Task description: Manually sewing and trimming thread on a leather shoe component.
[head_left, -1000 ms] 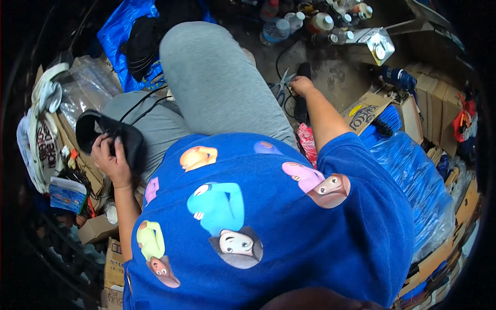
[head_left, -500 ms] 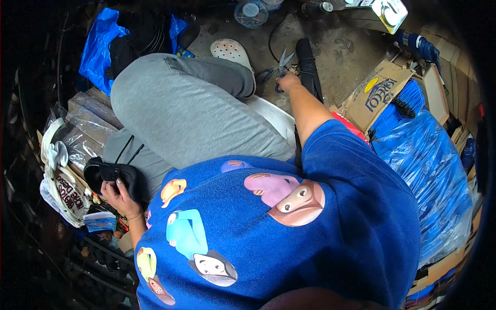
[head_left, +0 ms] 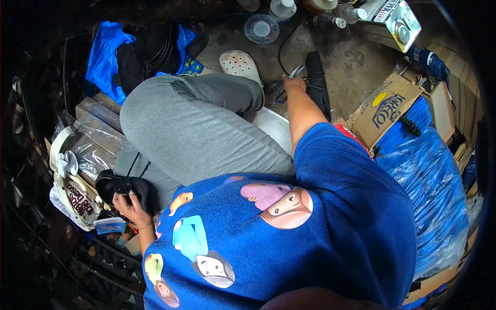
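My left hand [head_left: 132,209] pinches the edge of a black fabric item [head_left: 139,192] with a thin dark cord and a small flat black piece on it, resting by my lower leg. It looks padded, but its exact kind is unclear. Stretched out on the far side, my right hand [head_left: 294,84] is closed over the middle of a pair of scissors [head_left: 279,92] at floor level. The dark handles show left of the hand and the metal blades beyond it; my fingertips are partly hidden. Just right of it lies a long black folded item [head_left: 317,85].
A white clog [head_left: 240,64] is on my foot. Clear bottles and a round tub [head_left: 261,29] stand at the back. To the right are a cardboard box [head_left: 385,108] and a large blue plastic-wrapped bundle [head_left: 429,191]. Wrapped brown packs [head_left: 98,139] and a cream cloth bag [head_left: 77,201] lie left.
My right hand has shifted over the middle of the scissors, and their blades look closer together. My left hand keeps its grip on the black item. The whole view has shifted slightly.
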